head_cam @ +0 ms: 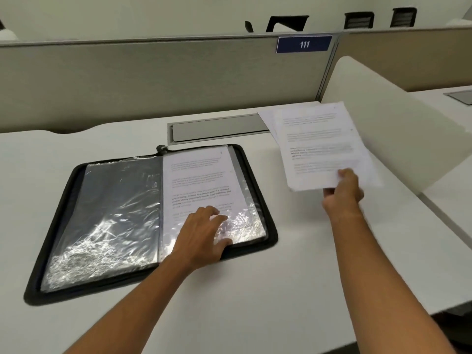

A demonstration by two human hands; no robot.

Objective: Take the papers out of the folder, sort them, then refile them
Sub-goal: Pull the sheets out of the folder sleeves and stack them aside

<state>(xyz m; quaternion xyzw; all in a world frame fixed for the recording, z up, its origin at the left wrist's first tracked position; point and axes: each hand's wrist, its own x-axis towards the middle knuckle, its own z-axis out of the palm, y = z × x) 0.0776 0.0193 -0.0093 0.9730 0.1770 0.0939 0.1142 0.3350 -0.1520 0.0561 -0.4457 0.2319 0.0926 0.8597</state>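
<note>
- The folder (150, 221) lies open and flat on the bench (281, 277), left of centre, its spine running from the near edge toward the far edge.
- The left hand (204, 233) rests on the lower part of the folder's right page, fingers spread and fairly straight, pressing the plastic sleeve (242, 221); a printed sheet (199, 180) sits in that sleeve.
- The right hand (343, 189) pinches a stack of papers (319, 144) by its near edge, holding it up over the bench's right side, well apart from the folder.
- The stack's long axis points away from the person, tilted a little left; how many sheets it holds is hard to tell, since it is blurred.
- The sheet in the sleeve lies just beyond the left hand's fingertips, so the left hand is far nearer to it; its long axis runs parallel to the spine.
- The sleeve's open end seems to be at the far edge, so the sheet would likely slide out that way.
</note>
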